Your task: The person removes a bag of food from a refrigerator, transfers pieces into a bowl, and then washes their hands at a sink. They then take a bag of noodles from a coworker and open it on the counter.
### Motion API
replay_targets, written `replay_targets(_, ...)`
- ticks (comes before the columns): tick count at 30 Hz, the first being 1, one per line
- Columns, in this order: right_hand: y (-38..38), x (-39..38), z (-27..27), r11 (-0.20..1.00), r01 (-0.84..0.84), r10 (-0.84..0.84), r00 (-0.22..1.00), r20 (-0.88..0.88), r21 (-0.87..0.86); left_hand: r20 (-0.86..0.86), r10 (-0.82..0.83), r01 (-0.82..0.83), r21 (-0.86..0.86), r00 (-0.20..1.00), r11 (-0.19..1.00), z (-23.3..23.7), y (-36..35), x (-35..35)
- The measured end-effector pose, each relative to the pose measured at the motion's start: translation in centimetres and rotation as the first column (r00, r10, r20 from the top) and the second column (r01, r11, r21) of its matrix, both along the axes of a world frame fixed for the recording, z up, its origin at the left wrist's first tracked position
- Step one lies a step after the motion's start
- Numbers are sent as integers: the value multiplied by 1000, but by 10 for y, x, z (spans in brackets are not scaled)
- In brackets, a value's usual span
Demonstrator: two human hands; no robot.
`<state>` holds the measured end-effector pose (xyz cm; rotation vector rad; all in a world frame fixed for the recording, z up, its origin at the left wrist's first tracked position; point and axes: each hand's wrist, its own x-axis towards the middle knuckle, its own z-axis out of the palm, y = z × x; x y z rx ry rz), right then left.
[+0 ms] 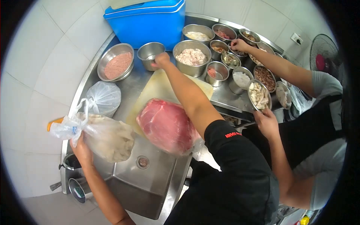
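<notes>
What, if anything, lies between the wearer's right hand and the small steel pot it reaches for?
Nothing visible: the right hand is at the rim of the small steel pot. The slab of raw meat lies below the forearm.

Commercial kitchen: steel sink (127,183), steel bowls (147,64)

Meat slab (167,125) is lying partly on cutting board (157,86), over sink (150,187); blue bin (146,22) is standing behind; mince bowl (116,62) is sitting nearby.

The bag (108,138) is thin glossy plastic, sink (150,191) and small bowl (148,50) metal (dully shiny), blue box (150,24) smooth plastic
</notes>
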<state>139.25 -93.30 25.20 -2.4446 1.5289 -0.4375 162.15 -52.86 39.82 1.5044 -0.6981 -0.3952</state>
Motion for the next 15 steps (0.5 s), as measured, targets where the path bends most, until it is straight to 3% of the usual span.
replay_targets(2,-14,0,-8,991,-40,27,995,97,126,18,8,-9,48,1000,999,4,-5,-5)
replay_targets(4,-38,2,-25,966,-74,36,987,-155,-250,40,29,-31,49,999,998,11,-15,-14)
replay_targets(5,-48,2,-37,987,73,-51,987,153,-146,44,-14,11,56,999,998,12,-20,-15)
replay_targets(7,-64,-1,-46,986,166,-139,885,445,-23,46,-51,50,30,998,998,13,-35,-22)
replay_targets(10,-61,-17,-48,995,-33,48,986,161,-92,-30,-28,27,-47,999,999,4,-58,-24)
replay_targets(11,-49,-27,-28,965,-196,175,977,-125,-175,-65,-34,30,-60,997,998,3,-63,-27)
replay_targets(13,-43,-28,-11,880,-446,325,817,-476,-165,-89,-67,61,-68,994,996,4,-77,-31)
replay_targets(15,-14,-26,23,960,-274,279,942,-188,54,-82,-113,109,-57,990,992,7,-95,-37)
